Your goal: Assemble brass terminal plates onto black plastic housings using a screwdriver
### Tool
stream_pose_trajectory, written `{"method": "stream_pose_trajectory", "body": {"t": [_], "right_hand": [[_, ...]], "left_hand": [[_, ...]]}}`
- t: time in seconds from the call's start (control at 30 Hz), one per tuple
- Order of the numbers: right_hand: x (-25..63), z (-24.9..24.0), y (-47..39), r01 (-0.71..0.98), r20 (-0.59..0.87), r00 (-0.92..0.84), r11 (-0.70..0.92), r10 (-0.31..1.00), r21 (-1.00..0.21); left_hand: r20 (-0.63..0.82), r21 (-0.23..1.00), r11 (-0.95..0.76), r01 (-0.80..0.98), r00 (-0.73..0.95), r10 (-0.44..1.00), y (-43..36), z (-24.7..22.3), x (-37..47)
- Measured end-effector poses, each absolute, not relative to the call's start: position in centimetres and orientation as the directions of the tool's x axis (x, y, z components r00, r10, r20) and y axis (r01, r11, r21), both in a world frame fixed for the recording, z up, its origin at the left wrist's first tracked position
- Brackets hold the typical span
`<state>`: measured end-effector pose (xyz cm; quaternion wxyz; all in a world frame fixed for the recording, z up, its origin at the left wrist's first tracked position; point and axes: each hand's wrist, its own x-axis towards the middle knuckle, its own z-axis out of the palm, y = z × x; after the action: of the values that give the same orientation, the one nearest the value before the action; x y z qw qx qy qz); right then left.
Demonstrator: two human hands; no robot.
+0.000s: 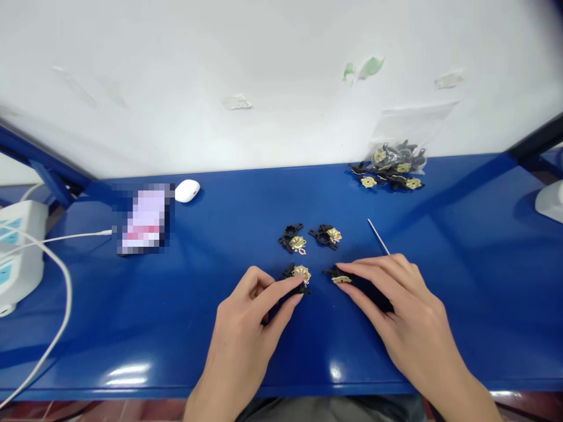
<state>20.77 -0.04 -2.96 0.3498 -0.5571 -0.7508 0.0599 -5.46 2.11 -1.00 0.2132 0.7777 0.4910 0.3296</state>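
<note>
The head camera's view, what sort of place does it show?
Probably a workshop: a glossy blue table, small black parts with gold-coloured discs, and a clear plastic bag of similar ones.

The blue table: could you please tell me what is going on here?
A person works bare-handed at the glossy blue table. The left hand grips a small black piece with a gold-coloured disc, and the right hand pinches a similar black-and-gold piece. More such pieces lie beyond them. Farther back, a clear plastic bag of similar pieces rests against the white wall, with loose ones in front.
</note>
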Motion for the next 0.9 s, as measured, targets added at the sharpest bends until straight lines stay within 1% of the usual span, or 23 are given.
{"method": "stream_pose_trajectory", "body": {"t": [0.17, 0.37, 0.7, 0.8, 0.9], "right_hand": [[20.96, -2.87, 0.03, 0.789, 0.436, -0.133, 0.361, 0.89, -0.496], [21.06, -2.9, 0.06, 0.791, 0.432, -0.131, 0.357, 0.892, -0.498], [20.92, -2.8, 0.0, 0.786, 0.447, -0.132, 0.368, 0.885, -0.497], [20.91, -2.82, -0.05, 0.781, 0.445, -0.133, 0.37, 0.886, -0.503], [20.96, -2.83, -0.12, 0.777, 0.444, -0.131, 0.37, 0.886, -0.509]], "left_hand": [[0.306, 0.648, -0.433, 0.627, 0.307, 0.901, 2.27, -1.05, -5.39], [0.316, 0.597, -0.447, 0.666, 0.317, 0.894, 2.03, -1.16, -5.31], [0.325, 0.628, -0.486, 0.608, 0.363, 0.873, 1.86, -1.17, -5.71], [0.358, 0.609, -0.467, 0.641, 0.303, 0.883, 1.78, -0.83, -5.47], [0.396, 0.566, -0.438, 0.698, 0.236, 0.887, 1.74, -0.67, -5.13]]}}
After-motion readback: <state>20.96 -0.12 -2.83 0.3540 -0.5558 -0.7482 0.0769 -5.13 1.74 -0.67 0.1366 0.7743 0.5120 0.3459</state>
